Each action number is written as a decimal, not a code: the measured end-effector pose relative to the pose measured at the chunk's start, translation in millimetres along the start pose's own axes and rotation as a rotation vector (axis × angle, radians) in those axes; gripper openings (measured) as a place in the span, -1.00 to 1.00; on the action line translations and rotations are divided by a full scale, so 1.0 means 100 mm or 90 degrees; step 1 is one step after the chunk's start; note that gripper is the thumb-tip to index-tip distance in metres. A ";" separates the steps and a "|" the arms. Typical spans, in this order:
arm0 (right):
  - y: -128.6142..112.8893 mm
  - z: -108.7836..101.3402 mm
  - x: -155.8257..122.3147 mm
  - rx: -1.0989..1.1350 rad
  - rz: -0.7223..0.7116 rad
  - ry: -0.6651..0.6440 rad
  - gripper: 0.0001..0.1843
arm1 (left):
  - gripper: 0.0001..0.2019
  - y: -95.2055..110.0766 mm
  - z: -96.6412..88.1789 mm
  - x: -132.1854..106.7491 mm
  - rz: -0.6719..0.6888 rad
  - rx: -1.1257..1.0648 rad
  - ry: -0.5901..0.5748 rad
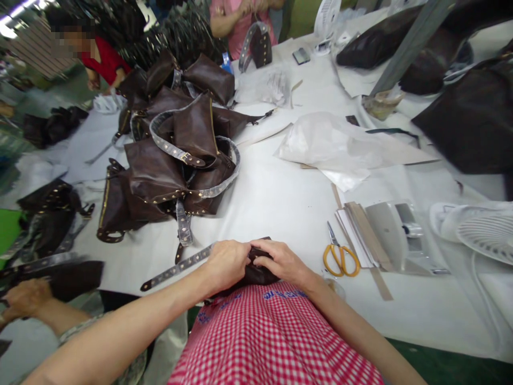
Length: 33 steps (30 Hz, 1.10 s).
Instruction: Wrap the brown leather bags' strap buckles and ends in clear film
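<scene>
Against the table's front edge, close to my checked apron, lies a dark brown leather bag. My left hand is closed on it from the left, fingers bent. From the other side my right hand grips the same bag, its thumb and fingers curled near my left fingertips. What exactly lies between the fingertips is hidden. A studded strap wrapped in clear plastic stretches leftward from beneath my left forearm.
Brown studded bags are heaped at the left. Yellow-handled scissors, a stack of card strips, a white fan and a plastic bag lie to the right. A co-worker's hand is at lower left; other people stand behind.
</scene>
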State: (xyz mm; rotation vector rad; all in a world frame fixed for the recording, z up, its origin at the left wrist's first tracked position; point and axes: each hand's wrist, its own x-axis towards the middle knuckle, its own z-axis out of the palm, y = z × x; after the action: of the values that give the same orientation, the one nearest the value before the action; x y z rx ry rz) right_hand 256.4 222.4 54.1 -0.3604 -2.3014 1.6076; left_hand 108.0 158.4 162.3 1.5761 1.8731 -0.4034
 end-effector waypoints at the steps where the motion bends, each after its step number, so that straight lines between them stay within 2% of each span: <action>1: 0.00 0.01 -0.01 -0.008 0.001 -0.001 -0.64 | -0.77 0.01 0.01 0.02 -0.007 -0.019 -0.015; 4: 0.01 -0.01 -0.03 0.007 -0.009 -0.016 -0.66 | -0.81 -0.06 -0.04 0.08 -0.018 -0.167 -0.113; 6: 0.00 -0.05 -0.04 0.038 -0.011 -0.017 -0.66 | -0.78 -0.15 -0.13 0.09 0.009 -0.249 -0.173; 9: -0.03 -0.10 -0.04 0.074 0.012 -0.014 -0.63 | -0.77 -0.36 -0.30 0.05 0.087 -0.252 -0.183; 11: -0.07 -0.11 -0.03 0.093 0.034 -0.005 -0.63 | -0.83 -0.49 -0.38 0.00 0.104 -0.211 -0.169; 13: -0.12 -0.08 0.00 0.110 0.057 0.013 -0.64 | -0.87 -0.59 -0.41 -0.06 0.111 -0.210 -0.171; 15: -0.16 -0.04 0.05 0.107 0.079 0.036 -0.70 | -0.83 -0.64 -0.39 -0.10 0.122 -0.273 -0.185; 18: -0.18 -0.01 0.11 0.105 0.070 0.042 -0.85 | -0.74 -0.66 -0.32 -0.13 0.123 -0.360 -0.180; 22: -0.13 -0.06 0.14 0.113 -0.003 -0.025 -0.83 | -0.69 -0.69 -0.24 -0.10 0.134 -0.369 -0.179; 25: -0.12 -0.12 0.13 0.132 0.012 -0.047 -0.84 | -0.67 -0.71 -0.21 -0.06 0.138 -0.375 -0.192; 29: -0.20 -0.17 0.19 0.214 0.026 -0.119 -0.79 | -0.65 -0.67 -0.24 -0.05 0.118 -0.359 -0.220; 33: -0.25 -0.18 0.31 0.122 0.065 -0.134 -0.72 | -0.64 -0.58 -0.33 -0.10 0.116 -0.372 -0.206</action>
State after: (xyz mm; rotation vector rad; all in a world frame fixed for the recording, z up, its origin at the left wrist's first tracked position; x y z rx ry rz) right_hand 234.4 241.3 86.9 -0.2788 -2.2821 1.9837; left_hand 44.0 157.7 182.9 1.1837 1.4137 -0.0155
